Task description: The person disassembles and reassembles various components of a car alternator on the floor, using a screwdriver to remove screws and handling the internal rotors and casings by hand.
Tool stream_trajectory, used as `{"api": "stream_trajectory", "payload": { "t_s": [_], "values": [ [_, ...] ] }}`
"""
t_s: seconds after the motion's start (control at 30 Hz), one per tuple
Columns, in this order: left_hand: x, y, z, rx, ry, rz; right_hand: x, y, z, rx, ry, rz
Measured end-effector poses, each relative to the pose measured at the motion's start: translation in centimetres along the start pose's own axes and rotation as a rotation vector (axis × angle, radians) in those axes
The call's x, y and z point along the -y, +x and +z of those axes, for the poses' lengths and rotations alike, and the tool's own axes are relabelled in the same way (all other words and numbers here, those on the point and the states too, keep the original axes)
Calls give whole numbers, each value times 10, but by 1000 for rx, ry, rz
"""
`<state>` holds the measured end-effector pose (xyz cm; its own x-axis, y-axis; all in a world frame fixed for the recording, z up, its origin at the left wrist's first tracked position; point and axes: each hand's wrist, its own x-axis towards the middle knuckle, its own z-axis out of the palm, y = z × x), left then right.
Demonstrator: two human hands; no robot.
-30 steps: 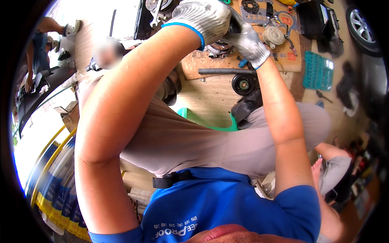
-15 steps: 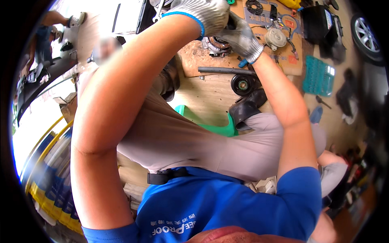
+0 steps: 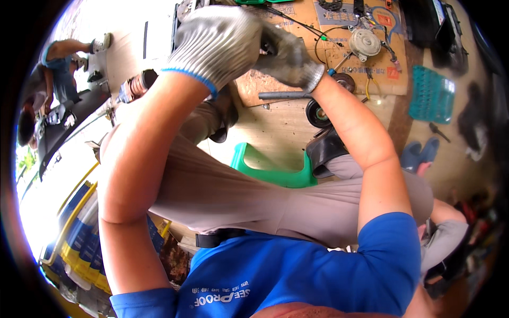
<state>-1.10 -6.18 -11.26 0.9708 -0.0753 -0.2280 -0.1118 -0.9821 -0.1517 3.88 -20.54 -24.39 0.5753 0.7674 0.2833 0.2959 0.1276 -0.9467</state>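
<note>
Both my hands wear pale knitted work gloves and meet above the cardboard. My left hand (image 3: 220, 45), blue at the cuff, is closed with its fingers curled out of sight. My right hand (image 3: 290, 59), its palm side greyed, is closed against the left. A small dark part (image 3: 268, 46) shows between them; its kind is hidden by the gloves. Below my right hand lies a dark grey tube (image 3: 286, 95). Near its wrist is a black pulley (image 3: 318, 112). A round silver part with wires (image 3: 365, 43) rests farther right on the cardboard sheet (image 3: 384, 85).
A green plastic stool (image 3: 273, 174) stands between my legs. To the right lie a teal tool tray (image 3: 432, 94) and blue slippers (image 3: 419, 153). At the far left another person (image 3: 61, 79) is beside a black panel (image 3: 79, 119). Blue and yellow containers (image 3: 85, 238) stand lower left.
My hands have moved left and nearer to me, still together. The view has shifted, and more of the cardboard with wires on it shows beyond my right hand.
</note>
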Motion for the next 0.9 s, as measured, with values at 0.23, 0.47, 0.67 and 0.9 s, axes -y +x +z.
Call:
{"api": "stream_trajectory", "payload": {
  "t_s": [0.23, 0.47, 0.67, 0.9],
  "values": [
    [17, -28, -81, 201, -238, -195, 12, -3, -1, 204, 99, 102],
    [15, -29, -77, 307, -203, -76, 10, 2, -4, 125, 106, 67],
    [8, -1, -31, 400, -311, -153, 13, 7, 0, 59, 47, 43],
    [40, 8, -3, 487, -539, -232, 12, 7, 6, 225, 8, 177]
  ]
}}
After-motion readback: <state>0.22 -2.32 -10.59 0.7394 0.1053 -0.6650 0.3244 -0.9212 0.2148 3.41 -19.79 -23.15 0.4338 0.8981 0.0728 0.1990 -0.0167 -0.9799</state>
